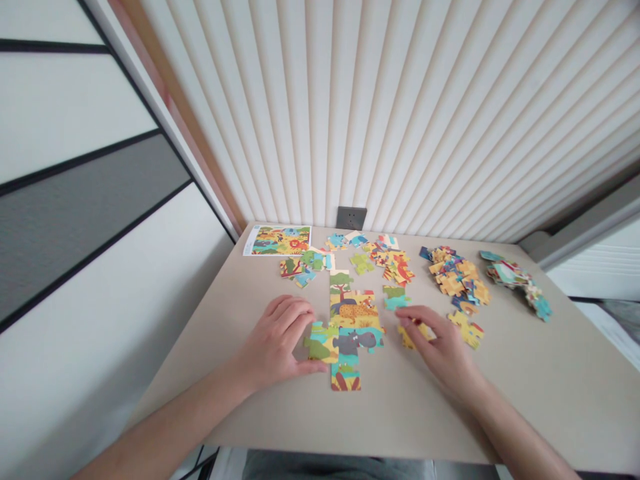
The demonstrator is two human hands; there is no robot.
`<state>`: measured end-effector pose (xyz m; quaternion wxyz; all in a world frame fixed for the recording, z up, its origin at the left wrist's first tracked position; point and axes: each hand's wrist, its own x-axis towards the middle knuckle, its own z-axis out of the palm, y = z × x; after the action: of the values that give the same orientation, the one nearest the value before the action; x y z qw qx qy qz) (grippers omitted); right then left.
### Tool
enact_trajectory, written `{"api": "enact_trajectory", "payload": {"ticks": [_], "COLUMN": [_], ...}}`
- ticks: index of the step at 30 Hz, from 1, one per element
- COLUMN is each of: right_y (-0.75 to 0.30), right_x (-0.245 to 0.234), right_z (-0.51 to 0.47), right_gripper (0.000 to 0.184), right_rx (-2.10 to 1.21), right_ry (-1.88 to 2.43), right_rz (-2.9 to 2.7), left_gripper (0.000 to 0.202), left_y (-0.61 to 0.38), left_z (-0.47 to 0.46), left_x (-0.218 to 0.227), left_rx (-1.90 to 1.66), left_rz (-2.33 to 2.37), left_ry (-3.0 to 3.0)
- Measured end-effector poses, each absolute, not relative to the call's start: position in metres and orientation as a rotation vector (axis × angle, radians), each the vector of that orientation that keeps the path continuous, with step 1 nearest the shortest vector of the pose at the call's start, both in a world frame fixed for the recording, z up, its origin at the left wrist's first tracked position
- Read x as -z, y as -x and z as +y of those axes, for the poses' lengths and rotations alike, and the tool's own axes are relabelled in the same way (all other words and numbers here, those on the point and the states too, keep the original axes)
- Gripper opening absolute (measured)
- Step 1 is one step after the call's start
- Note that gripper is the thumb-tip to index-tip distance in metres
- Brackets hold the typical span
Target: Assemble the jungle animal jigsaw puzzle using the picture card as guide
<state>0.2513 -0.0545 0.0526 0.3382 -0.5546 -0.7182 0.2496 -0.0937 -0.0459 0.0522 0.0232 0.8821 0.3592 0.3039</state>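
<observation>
Puzzle block, the joined part, lies in the middle of the table. It runs long from the near edge up toward the wall. Left hand lies flat just to its left, fingers open and touching its left edge. Right hand sits just right of it, fingers pinched on a yellow piece. That piece is near the block's right side, not touching. Loose piles lie further up and right.
</observation>
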Motion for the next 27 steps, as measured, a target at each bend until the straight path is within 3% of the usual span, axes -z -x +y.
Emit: {"api": "enact_trajectory", "payload": {"ticks": [5,9,16,22,27], "right_y": [-0.197,-0.184,-0.182,-0.198,-0.234], "right_x": [-0.073,-0.071,-0.053,-0.044,-0.037], "right_z": [-0.117,-0.137,-0.144,-0.149,-0.147], "right_gripper": [0.035,0.039,0.029,0.037,0.048], "right_rx": [-0.994,-0.786,-0.395,-0.332,-0.356], "right_ry": [1.186,1.054,1.033,1.069,1.256], "right_rz": [-2.033,-2.235,-2.360,-2.346,-2.287], "left_gripper": [0.072,0.070,0.060,0.074,0.054], "left_y": [0.073,0.065,0.057,0.064,0.076], "left_z": [-0.064,-0.074,-0.080,-0.075,-0.063], "left_x": [-0.054,-0.050,-0.045,-0.043,-0.047], "left_rx": [-0.965,-0.942,-0.937,-0.841,-0.722], "left_rz": [0.987,0.937,0.920,0.865,1.053], "left_ry": [-2.707,-2.672,-2.665,-2.736,-2.747]}}
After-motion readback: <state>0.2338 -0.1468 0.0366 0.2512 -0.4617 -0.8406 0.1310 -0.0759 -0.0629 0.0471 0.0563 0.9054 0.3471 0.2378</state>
